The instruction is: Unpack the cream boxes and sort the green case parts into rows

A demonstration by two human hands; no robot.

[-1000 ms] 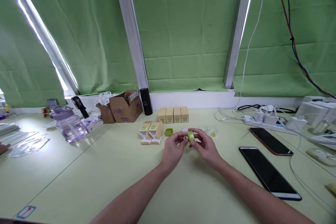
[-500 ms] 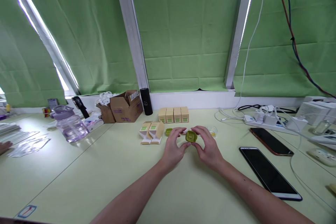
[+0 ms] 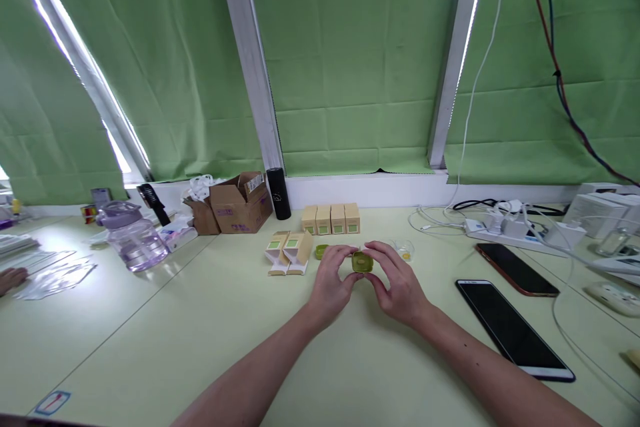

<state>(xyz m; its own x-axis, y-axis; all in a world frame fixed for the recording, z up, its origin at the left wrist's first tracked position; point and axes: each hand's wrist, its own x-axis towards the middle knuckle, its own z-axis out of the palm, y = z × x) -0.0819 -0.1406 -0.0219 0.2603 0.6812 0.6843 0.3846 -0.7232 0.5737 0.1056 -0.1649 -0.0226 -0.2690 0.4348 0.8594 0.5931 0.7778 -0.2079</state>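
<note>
A small round green case (image 3: 362, 261) sits between my two hands, low over the pale table (image 3: 200, 320). My left hand (image 3: 334, 283) pinches its left side with thumb and fingers. My right hand (image 3: 397, 283) curls around its right side. A green lid (image 3: 321, 251) lies just left of my left hand. Two opened tan cartons (image 3: 289, 251) lie further left, and a row of several closed tan boxes (image 3: 331, 219) stands behind. A small clear bag (image 3: 404, 251) with a yellow piece lies behind my right hand.
Two phones (image 3: 511, 327) lie at the right, beside a power strip (image 3: 505, 225) with cables. A cardboard box (image 3: 239, 203), a black cylinder (image 3: 278, 193) and a purple jug (image 3: 131, 235) stand at the back left. Another person's hand (image 3: 10, 278) rests at the far left edge.
My hands moved a little away from me and lowered the green case toward the table. It has turned from edge-on to top-up. The pink piece seen earlier is now hidden.
</note>
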